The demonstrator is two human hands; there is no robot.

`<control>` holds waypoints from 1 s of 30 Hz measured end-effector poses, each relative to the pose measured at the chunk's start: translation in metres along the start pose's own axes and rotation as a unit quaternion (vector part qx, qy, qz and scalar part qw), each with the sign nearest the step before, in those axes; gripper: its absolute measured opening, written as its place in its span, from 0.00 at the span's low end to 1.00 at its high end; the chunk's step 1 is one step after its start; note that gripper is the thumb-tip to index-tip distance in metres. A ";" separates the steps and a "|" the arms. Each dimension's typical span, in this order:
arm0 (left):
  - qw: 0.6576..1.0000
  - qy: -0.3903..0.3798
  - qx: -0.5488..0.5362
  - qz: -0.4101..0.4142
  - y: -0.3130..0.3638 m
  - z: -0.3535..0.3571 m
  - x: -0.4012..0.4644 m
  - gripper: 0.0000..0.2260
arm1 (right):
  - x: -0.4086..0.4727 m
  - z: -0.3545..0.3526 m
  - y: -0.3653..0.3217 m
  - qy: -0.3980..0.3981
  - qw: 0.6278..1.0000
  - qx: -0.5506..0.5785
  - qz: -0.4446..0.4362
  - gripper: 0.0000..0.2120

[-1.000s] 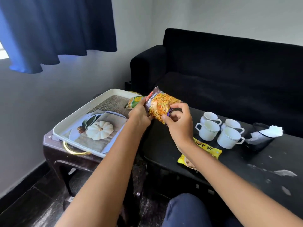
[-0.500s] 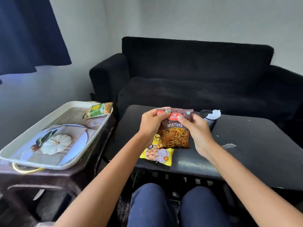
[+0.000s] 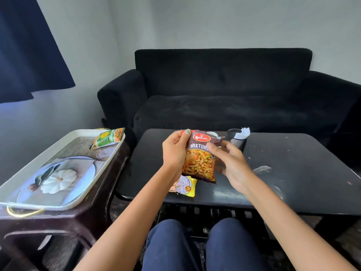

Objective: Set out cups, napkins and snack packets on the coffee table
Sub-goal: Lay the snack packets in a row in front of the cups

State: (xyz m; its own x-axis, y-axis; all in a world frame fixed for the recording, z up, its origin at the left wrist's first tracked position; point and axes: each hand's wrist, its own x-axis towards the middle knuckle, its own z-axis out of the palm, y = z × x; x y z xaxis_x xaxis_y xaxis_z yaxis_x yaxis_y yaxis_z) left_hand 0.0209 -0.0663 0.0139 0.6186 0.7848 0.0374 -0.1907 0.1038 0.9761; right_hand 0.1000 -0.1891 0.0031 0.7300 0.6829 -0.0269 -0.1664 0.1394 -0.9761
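Both hands hold a maroon "Mixture" packet [image 3: 201, 157] upright in the air over the near edge of the black coffee table [image 3: 293, 173]. The left hand [image 3: 173, 153] pinches its upper left corner between thumb and curled fingers; the right hand [image 3: 232, 165] has its thumb across the front by the right edge and its fingers curled behind, clamped on the packet.

Below the packet, a yellow packet [image 3: 185, 186] lies flat at the near edge of the tabletop, partly hidden by the maroon one and the left wrist. Toward the far edge stands a dark mesh holder [image 3: 237, 141] with white napkins [image 3: 243, 133] sticking out of its top. Just left of it a small white rim, probably a cup [image 3: 212, 133], peeks over the top of the held packet; the packet and hands block the rest.

A green packet [image 3: 108, 137] lies on the far right corner of a white tray [image 3: 58, 206] printed with a pumpkin picture. The tray rests on a dark brown side table [image 3: 78, 222] just left of the coffee table.

The tabletop is glossy black with pale scuffs and smears on its right half. Behind it sits a black sofa [image 3: 224, 85] against a grey wall, and a dark blue curtain [image 3: 25, 51] hangs at upper left. The person's knees, in blue trousers [image 3: 195, 247], show below the near edge.
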 end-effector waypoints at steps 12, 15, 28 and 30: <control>0.961 -0.179 0.140 -0.160 -0.039 0.003 -0.003 0.18 | -0.009 -0.027 0.041 0.124 0.992 0.013 0.006 0.10; 0.973 -0.137 0.112 -0.150 -0.053 0.006 -0.004 0.17 | -0.008 -0.034 0.049 0.120 0.992 0.012 0.037 0.14; 0.954 -0.164 0.166 -0.188 -0.081 0.023 -0.017 0.20 | 0.005 -0.063 0.088 0.193 0.979 -0.051 0.050 0.12; 0.945 -0.163 0.200 -0.200 -0.085 0.024 -0.017 0.25 | 0.008 -0.067 0.095 0.189 0.977 -0.074 0.071 0.09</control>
State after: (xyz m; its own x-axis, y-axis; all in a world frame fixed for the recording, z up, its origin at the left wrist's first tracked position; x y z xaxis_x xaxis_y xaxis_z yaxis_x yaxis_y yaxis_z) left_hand 0.0450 -0.1031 -0.0643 0.7953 0.4944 -0.3508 0.3702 0.0621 0.9269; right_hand 0.1350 -0.2186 -0.1040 0.9035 0.3712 -0.2142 -0.2061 -0.0621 -0.9766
